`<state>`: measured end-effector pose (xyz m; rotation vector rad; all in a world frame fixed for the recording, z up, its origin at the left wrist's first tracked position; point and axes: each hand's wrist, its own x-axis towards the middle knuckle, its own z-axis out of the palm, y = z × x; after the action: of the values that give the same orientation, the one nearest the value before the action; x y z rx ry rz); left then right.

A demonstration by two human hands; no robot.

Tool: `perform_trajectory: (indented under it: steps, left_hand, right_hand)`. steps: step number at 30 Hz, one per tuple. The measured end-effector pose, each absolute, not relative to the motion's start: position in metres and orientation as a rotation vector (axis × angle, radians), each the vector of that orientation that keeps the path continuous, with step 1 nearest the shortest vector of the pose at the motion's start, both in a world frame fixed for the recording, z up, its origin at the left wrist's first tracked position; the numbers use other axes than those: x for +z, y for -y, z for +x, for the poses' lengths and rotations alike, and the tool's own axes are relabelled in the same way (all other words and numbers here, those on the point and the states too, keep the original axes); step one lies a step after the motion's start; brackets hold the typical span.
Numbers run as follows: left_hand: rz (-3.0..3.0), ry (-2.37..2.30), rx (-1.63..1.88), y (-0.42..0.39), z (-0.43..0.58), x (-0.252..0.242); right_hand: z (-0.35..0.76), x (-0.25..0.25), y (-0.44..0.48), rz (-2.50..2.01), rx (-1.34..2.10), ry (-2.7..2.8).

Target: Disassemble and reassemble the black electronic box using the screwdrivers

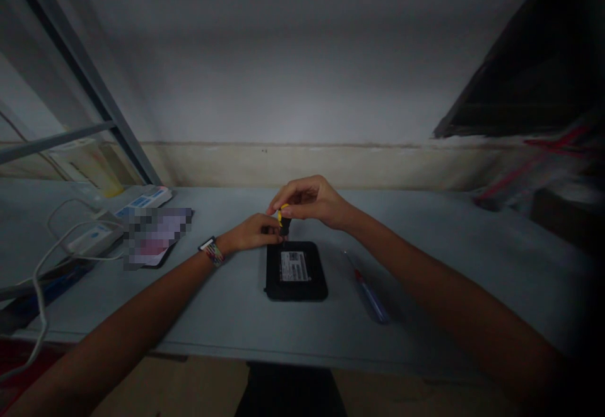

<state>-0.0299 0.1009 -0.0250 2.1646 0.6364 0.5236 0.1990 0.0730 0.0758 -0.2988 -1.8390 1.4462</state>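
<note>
A flat black box (275,285) with rounded corners and a white printed label (293,266) lies on the table before me. My right hand (307,201) grips a short yellow-and-black screwdriver (284,223) from above, closed round its handle. The screwdriver stands nearly upright, its tip at the box's far left corner. Beside that corner is my left hand (254,232), thumb and fingers bent in close to the screwdriver's lower end. What lies between those fingertips is too small to make out. A second screwdriver (371,296), with a clear bluish handle and red collar, rests right of the box.
On the left are a phone-like flat object (158,237), blurred out, a white power strip (144,201), looping white cables (40,303) and a yellowish plastic container (97,168). A grey metal frame (113,125) rises there. Blurred dark and red items (558,177) stand at the right.
</note>
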Motion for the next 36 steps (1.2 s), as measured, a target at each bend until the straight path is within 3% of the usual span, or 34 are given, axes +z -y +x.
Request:
perform_trajectory:
  steps: [36]
  left_hand:
    - [2.135, -0.61, 0.52, -0.101, -0.03, -0.025]
  right_hand:
    - [0.188, 0.073, -0.07, -0.396, 1.547, 1.735]
